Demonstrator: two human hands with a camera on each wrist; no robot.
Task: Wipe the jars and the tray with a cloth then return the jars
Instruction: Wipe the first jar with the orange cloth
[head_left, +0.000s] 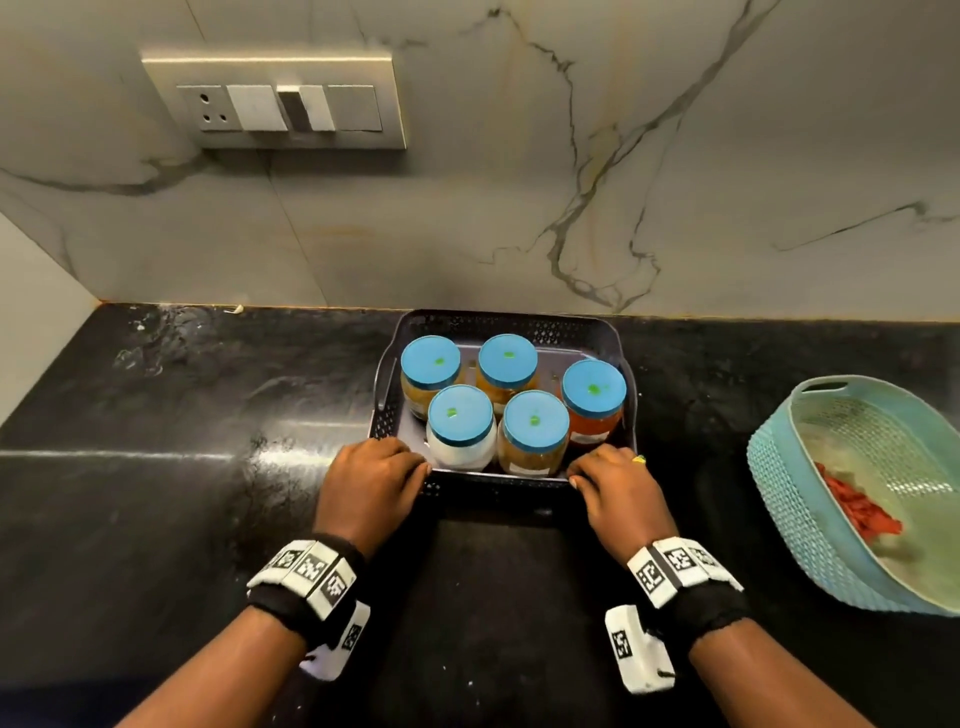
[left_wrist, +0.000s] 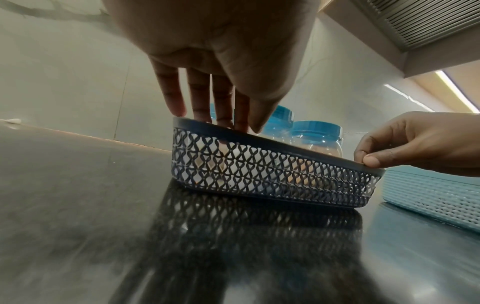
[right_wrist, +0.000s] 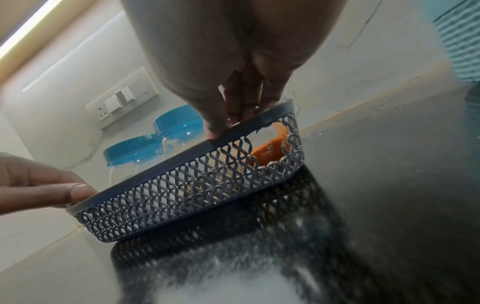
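Note:
A dark lattice tray (head_left: 385, 387) stands on the black counter near the marble wall. It holds several glass jars with blue lids, among them a white-filled jar (head_left: 460, 415) at the front left and an orange-red jar (head_left: 594, 395) at the right. My left hand (head_left: 413, 467) grips the tray's near rim at its left corner. In the left wrist view, the left hand's fingers (left_wrist: 223, 115) reach over the tray's rim (left_wrist: 285, 151). My right hand (head_left: 582, 473) pinches the near rim at the right corner, thumb outside, as the right hand (left_wrist: 370, 159) also appears from the left wrist. No cloth is in view.
A light blue woven basket (head_left: 802, 499) with something red (head_left: 857, 506) inside sits on the counter to the right. A switch panel (head_left: 275, 104) is on the wall above left. Black counter (head_left: 156, 467) stretches to the left of the tray.

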